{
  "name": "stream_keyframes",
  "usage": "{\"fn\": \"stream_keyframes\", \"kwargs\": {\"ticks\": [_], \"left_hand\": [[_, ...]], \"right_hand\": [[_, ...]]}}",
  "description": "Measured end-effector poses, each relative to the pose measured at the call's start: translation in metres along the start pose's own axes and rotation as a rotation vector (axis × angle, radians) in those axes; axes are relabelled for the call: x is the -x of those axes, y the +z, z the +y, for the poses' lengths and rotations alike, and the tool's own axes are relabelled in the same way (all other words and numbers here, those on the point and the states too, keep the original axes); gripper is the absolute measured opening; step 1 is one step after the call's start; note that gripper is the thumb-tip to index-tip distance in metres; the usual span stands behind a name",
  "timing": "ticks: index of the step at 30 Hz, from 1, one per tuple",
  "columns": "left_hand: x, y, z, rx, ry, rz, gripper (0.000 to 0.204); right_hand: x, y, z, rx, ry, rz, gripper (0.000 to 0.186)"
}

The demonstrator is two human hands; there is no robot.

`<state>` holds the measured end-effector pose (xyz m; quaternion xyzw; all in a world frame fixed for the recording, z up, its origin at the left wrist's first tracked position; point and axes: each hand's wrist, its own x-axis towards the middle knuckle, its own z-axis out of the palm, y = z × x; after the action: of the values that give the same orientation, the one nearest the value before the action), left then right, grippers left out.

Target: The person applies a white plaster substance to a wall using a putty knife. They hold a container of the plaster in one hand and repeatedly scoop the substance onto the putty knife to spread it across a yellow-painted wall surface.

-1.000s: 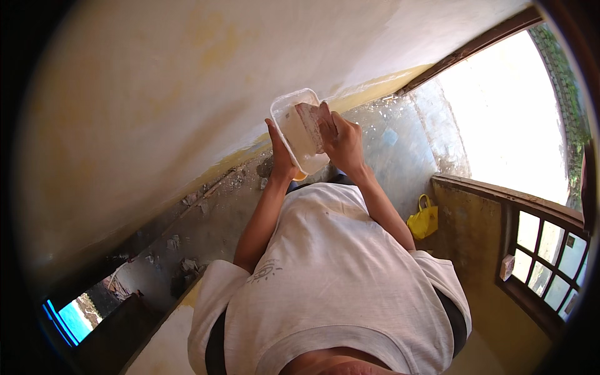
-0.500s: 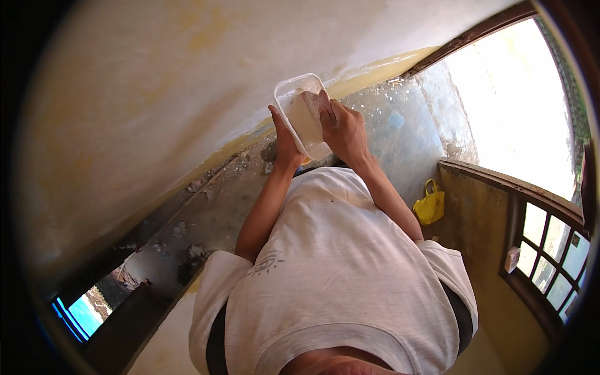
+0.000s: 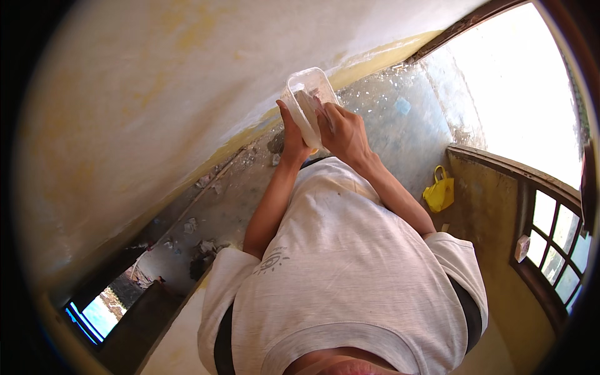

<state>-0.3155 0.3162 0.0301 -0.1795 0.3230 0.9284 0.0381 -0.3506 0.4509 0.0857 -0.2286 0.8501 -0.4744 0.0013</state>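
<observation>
Tilted in front of my shirt is a rectangular, translucent white plastic tub (image 3: 302, 119) with pale paste smeared inside. My left hand (image 3: 294, 133) grips its left side, the thumb up along the wall and the other fingers hidden beneath or behind. Over the tub's right side, my right hand (image 3: 345, 132) is closed around a flat scraper (image 3: 306, 102). The blade reaches into the tub, coated in the pale stuff. My right fingers cover its handle.
A patchy whitish-yellow wall (image 3: 144, 125) rises close at the left and ahead. Rubble (image 3: 203, 247) lies along its foot on the grey floor (image 3: 381, 147). Beyond my right arm sits a yellow bag (image 3: 439, 192), beside a low wall with a window (image 3: 556, 247). A bright doorway opens at upper right.
The tub has tipped more steeply to one side between my hands. My right hand and the scraper have turned a little with it. The whole view has shifted slightly.
</observation>
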Motion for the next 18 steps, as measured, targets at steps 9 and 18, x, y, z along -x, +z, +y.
{"fn": "stream_keyframes", "kwargs": {"ticks": [9,18], "left_hand": [[0.003,0.013,-0.001,-0.056,0.002,0.063,0.083],[-0.005,0.008,-0.030,0.007,0.020,-0.024,0.082]], "right_hand": [[0.001,-0.013,0.005,-0.215,-0.032,0.031,0.019],[0.006,-0.031,0.021,-0.277,0.128,-0.032,0.019]]}}
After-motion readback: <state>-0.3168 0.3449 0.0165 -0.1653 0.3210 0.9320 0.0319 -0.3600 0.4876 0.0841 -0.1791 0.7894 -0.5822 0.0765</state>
